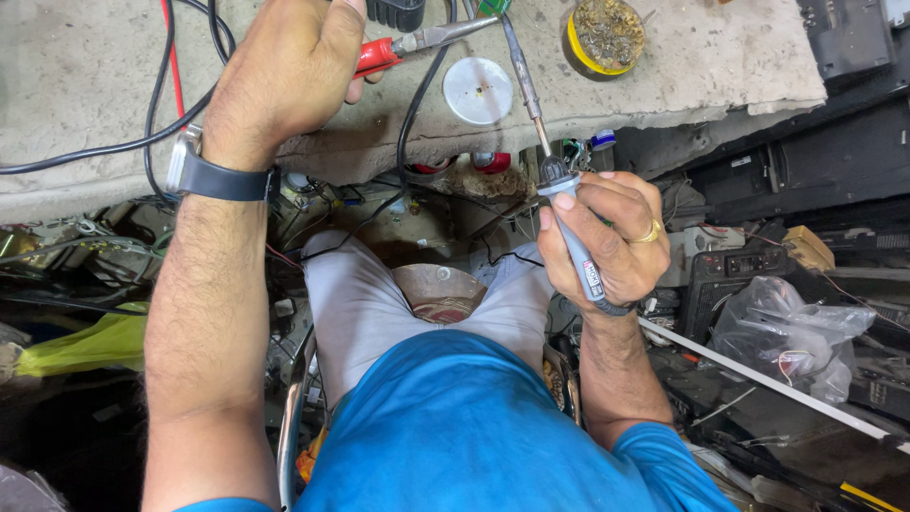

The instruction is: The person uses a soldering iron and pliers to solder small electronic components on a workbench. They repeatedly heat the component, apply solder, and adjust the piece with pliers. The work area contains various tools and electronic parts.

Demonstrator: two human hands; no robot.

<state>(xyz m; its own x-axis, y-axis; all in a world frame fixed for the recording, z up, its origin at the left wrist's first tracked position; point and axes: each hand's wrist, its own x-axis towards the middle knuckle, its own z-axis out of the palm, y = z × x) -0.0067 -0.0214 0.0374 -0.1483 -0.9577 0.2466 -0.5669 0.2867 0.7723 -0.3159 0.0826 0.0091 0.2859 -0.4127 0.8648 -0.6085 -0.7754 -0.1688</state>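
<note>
Left hand (pixel 289 66) grips red-handled tool (pixel 379 54), handle mostly hidden; right hand (pixel 607 237) clasps soldering iron (pixel 569 228).

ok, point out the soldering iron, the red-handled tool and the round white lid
soldering iron (pixel 572 248): head view, on its grey handle.
red-handled tool (pixel 377 54): head view, on the red handle.
round white lid (pixel 478 91): head view, on its flat top.

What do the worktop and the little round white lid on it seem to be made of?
The worktop looks like rough concrete or stone: grey, matt, stained, with a chipped broken edge. The round lid looks like white plastic, though painted metal is possible: smooth, faintly glossy, thin.
</note>
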